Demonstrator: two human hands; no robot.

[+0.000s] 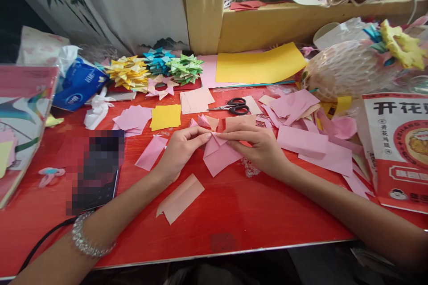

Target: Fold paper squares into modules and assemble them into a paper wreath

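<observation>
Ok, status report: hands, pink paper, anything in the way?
Left hand and right hand both pinching pink paper. Paper partly folded. Scissors beyond, clear of both hands; loose peach paper on the near side.

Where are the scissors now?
In the head view, the scissors lie near centre on the red table, beyond the right hand and just right of the pale peach squares.

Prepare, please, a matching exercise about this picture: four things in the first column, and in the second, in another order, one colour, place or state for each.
Column 1
1. scissors
2. beaded bracelet
3. left hand
4. tissue packet

Column 2
A. worn on the left forearm
B. mostly blue
C. fingertips on folded pink paper
D. black-handled

Pairs: 1-D, 2-A, 3-C, 4-B
</observation>
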